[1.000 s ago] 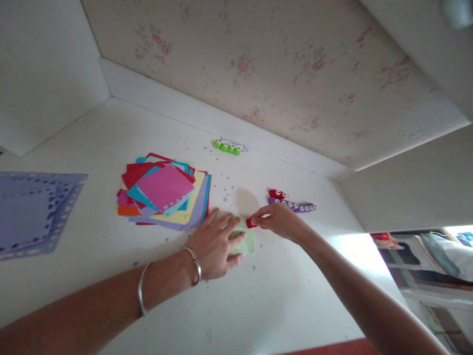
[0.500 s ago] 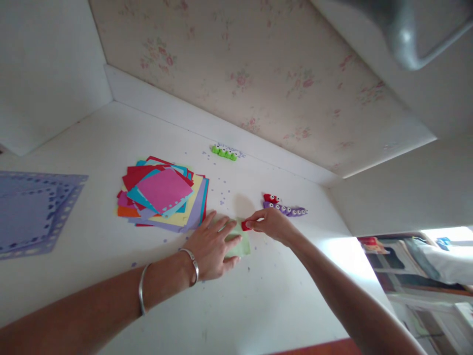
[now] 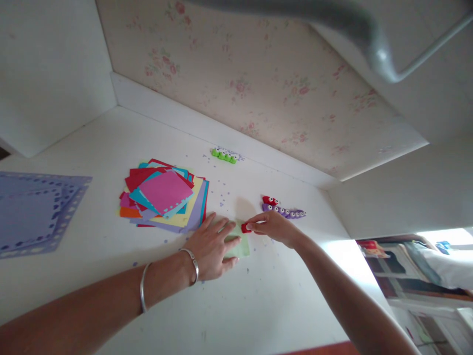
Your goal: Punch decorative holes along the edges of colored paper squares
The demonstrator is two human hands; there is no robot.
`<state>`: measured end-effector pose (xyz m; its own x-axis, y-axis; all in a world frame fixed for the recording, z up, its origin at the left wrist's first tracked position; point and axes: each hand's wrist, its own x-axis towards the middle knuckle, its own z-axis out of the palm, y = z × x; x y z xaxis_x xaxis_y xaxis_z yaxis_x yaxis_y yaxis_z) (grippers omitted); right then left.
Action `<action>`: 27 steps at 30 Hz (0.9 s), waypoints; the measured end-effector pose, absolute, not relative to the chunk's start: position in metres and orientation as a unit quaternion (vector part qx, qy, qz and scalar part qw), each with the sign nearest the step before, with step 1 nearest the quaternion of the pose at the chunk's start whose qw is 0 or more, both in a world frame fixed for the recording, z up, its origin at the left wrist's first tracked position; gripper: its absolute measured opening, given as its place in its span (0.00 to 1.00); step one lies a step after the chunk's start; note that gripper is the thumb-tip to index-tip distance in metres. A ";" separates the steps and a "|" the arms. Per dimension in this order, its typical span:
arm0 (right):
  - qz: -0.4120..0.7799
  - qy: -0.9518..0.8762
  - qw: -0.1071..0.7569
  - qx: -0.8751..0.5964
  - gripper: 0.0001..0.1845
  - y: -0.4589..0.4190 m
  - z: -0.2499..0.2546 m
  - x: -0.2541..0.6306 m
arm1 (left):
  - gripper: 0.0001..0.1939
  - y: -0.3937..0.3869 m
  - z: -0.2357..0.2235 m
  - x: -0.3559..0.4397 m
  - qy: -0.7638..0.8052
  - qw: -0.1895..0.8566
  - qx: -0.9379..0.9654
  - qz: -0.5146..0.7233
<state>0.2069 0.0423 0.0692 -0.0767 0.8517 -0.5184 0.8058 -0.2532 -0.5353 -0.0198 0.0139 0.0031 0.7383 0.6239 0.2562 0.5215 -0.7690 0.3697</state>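
My left hand lies flat with fingers spread, pressing on a pale green sheet of paper and covering much of it. At the paper's upper right corner, my right hand pinches a small red block-like piece; its exact kind is too small to tell. Just beyond my right hand sit a short red figure with googly eyes and a longer purple caterpillar-like figure with eyes. A similar green figure rests near the wall.
A stack of coloured paper lies left of my hands. Lavender sheets with punched borders are at the far left. Small purple paper bits are scattered over the white table. A grey metal bar hangs overhead.
The view has shifted slightly. My left hand stays flat on the green paper, and my right hand keeps its pinch on the red piece at the paper's corner.
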 end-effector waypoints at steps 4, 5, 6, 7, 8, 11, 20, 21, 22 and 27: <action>0.407 -0.615 0.021 -0.675 0.12 0.039 0.070 0.212 | 0.24 0.014 0.002 -0.019 0.308 0.136 0.923 0.184; 0.408 -0.615 0.020 -0.674 0.12 0.038 0.069 0.215 | 0.24 0.014 0.002 -0.019 0.307 0.137 0.924 0.183; 0.409 -0.615 0.018 -0.674 0.12 0.037 0.069 0.217 | 0.24 0.014 0.002 -0.019 0.307 0.138 0.924 0.182; 0.411 -0.613 0.017 -0.675 0.12 0.036 0.068 0.220 | 0.24 0.014 0.001 -0.019 0.308 0.140 0.923 0.182; 0.413 -0.610 0.017 -0.676 0.12 0.035 0.067 0.223 | 0.24 0.014 0.001 -0.019 0.308 0.142 0.923 0.181; 0.416 -0.598 0.022 -0.684 0.13 0.031 0.066 0.231 | 0.24 0.014 0.001 -0.019 0.309 0.145 0.922 0.181; 0.388 -0.593 0.024 -0.705 0.14 0.025 0.066 0.246 | 0.23 0.013 0.001 -0.017 0.309 0.144 0.922 0.181; 0.386 -0.591 0.025 -0.708 0.14 0.024 0.066 0.247 | 0.23 0.013 0.001 -0.017 0.309 0.143 0.923 0.180; 0.386 -0.588 0.027 -0.710 0.14 0.023 0.066 0.249 | 0.22 0.013 0.002 -0.017 0.309 0.142 0.923 0.180; 0.385 -0.576 0.050 -0.719 0.14 0.019 0.061 0.261 | 0.21 0.014 0.003 -0.017 0.301 0.136 0.927 0.178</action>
<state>0.2610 0.0194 0.0614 0.0402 0.8671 -0.4964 0.7904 -0.3315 -0.5151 -0.0170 0.0142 0.0030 0.7555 0.6060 0.2487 0.5086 -0.7820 0.3603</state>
